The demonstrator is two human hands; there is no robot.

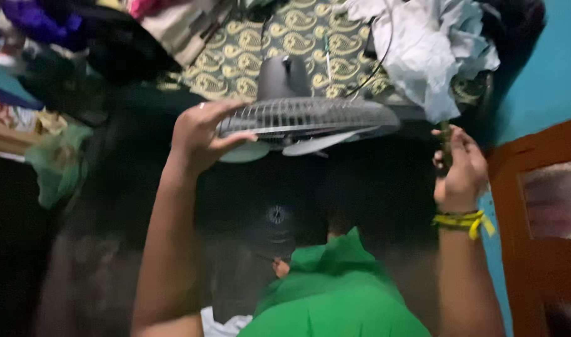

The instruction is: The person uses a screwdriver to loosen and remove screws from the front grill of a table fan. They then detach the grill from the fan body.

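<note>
Bare forearms, a ring on the left hand (201, 134), yellow thread wristband (463, 221) on the right.

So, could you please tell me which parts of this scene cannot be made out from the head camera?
- Thin object in the right hand: blurred, mostly wrapped by fingers; its kind is unclear.
- Fan rim under the left hand: covered by the palm.
- Round dark part below the fan: dim and blurred.
- Clothes pile: cut by the top edge.
</note>
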